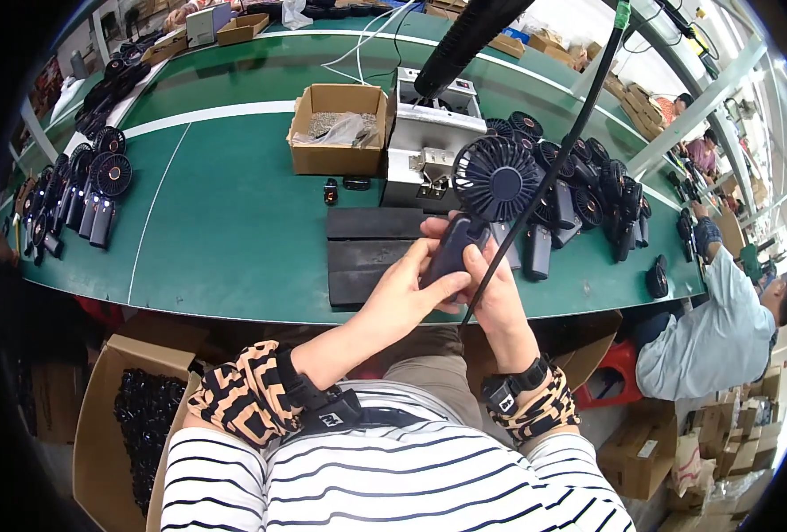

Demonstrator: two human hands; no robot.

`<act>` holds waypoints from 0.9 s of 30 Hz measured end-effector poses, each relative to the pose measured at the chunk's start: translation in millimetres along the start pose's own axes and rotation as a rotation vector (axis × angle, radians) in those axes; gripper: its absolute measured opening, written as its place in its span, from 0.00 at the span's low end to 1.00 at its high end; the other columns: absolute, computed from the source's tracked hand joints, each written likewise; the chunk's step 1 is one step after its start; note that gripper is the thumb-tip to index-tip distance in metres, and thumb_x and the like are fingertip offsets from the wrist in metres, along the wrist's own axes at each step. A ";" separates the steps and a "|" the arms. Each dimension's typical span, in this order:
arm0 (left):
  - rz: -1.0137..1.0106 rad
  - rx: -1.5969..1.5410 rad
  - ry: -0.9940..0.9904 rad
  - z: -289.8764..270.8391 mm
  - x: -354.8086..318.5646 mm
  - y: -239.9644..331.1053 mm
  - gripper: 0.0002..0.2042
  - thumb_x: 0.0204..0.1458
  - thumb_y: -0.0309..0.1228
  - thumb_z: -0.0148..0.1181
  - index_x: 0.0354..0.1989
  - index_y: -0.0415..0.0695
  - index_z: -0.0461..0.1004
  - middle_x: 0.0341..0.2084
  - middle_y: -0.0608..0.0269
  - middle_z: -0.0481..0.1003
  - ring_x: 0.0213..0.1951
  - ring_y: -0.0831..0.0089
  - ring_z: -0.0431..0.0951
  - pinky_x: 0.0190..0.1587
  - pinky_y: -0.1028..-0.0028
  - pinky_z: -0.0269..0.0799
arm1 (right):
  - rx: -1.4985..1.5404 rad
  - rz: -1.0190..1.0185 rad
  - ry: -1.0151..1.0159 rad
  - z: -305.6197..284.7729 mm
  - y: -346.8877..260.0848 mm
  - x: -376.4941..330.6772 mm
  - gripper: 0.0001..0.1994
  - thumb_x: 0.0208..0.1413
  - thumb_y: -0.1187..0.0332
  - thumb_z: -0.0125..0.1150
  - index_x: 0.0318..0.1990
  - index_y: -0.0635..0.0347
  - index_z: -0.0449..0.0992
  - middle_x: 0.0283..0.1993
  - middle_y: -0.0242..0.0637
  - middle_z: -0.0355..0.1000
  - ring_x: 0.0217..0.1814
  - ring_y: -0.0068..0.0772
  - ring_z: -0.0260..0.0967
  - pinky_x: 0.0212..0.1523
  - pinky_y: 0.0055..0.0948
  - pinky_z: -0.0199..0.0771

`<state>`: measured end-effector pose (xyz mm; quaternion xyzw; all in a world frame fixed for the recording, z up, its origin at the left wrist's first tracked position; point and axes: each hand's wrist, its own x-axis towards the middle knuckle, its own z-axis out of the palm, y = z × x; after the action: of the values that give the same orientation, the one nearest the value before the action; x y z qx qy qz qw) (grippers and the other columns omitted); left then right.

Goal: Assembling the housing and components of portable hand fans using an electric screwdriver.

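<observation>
Both hands meet over the near edge of the green worktop (234, 222), closed together around a dark handheld fan (478, 208). The left hand (407, 293) wraps the lower part of the fan's handle, thumb lying across its front, while the right hand (491, 288) grips the same handle from the other side, fingers curled behind it. The fan's round grilled head stands upright above the hands, in front of a grey metal fixture (424, 146) on the worktop. A thin black cable (553, 168) hangs down from above and runs past the fan's head toward the right hand. Just left of the hands lie flat black mats (367, 253), and beyond them stands an open cardboard box (336, 129) holding small parts and a crumpled bag. To the right a heap of finished fans (593, 199) lies on the worktop, and a second row of fans (79, 191) sits far to the left. Below the worktop's edge, on the left, an open carton (136, 417) is filled with dark parts. At the far right another person in a pale shirt (717, 332) leans toward the same worktop.
</observation>
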<state>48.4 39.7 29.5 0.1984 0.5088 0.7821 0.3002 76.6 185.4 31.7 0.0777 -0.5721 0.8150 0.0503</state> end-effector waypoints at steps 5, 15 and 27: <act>0.090 0.316 0.076 -3.6 -6.4 5.8 0.21 0.59 0.29 0.56 0.59 0.39 0.59 0.36 0.62 0.73 0.33 0.78 0.77 0.33 0.78 0.75 | 0.025 0.047 0.015 9.4 1.9 -2.3 0.21 0.65 0.59 0.48 0.61 0.61 0.58 0.58 0.48 0.67 0.43 0.29 0.73 0.31 0.19 0.75; 0.747 1.381 0.281 -29.0 -19.1 30.9 0.24 0.36 0.24 0.67 0.47 0.45 0.73 0.37 0.59 0.73 0.42 0.58 0.75 0.43 0.63 0.73 | 0.348 0.156 0.023 0.8 10.1 -5.6 0.27 0.60 0.63 0.59 0.64 0.59 0.59 0.59 0.39 0.65 0.60 0.32 0.64 0.62 0.35 0.66; 0.077 0.278 0.059 -48.4 -32.6 36.3 0.22 0.50 0.23 0.66 0.54 0.40 0.66 0.42 0.62 0.73 0.39 0.79 0.75 0.43 0.78 0.74 | 0.099 0.069 0.020 1.1 -3.0 -8.5 0.41 0.44 0.58 0.73 0.65 0.59 0.58 0.65 0.46 0.61 0.66 0.38 0.60 0.63 0.39 0.64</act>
<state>32.9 -25.9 43.0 0.2344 0.6127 0.7206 0.2244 85.6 185.4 33.3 0.0521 -0.5328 0.8443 0.0237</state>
